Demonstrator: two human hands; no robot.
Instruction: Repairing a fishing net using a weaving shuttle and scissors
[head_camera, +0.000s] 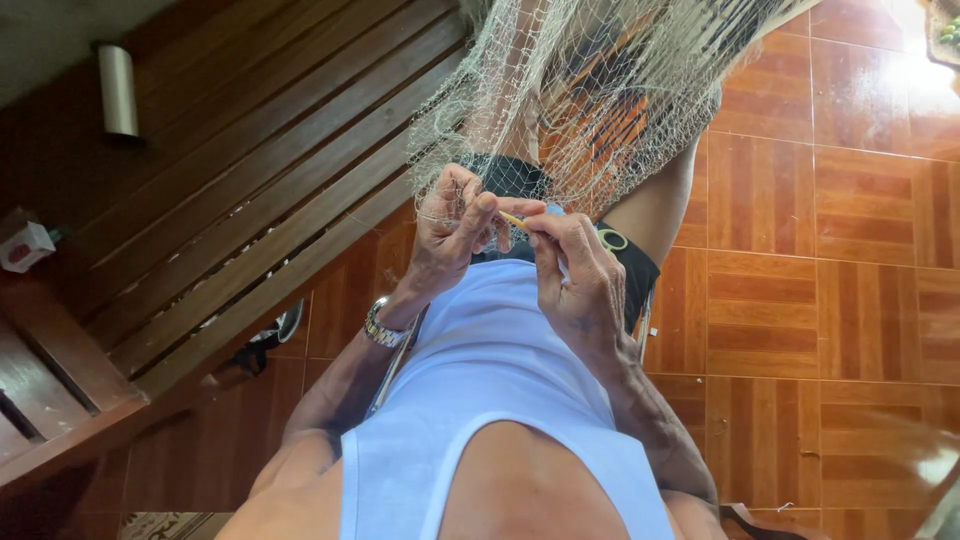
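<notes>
Looking down from the head camera: both hands up close together in front of the belly, busy with a pale fishing net (590, 110). Left hand (452, 235) closed, pinching a bit of net between thumb and fingers. Right hand (578, 280) closed too, gripping a thin yellow needle (512, 218) that pokes toward the left hand. Net hanging down from the top, spread wide over the knees and touching both hands. Hard to see the legs behind it, just dark shorts (620, 270) and one bare leg. Silver watch (382, 328) on the left wrist. White sleeveless shirt (490, 370) filling the bottom middle. Long brown wooden bench (230, 190) with slats on the left side. Shiny reddish-brown tile floor (830, 260) on the right, with a bright patch of light in the top corner.
</notes>
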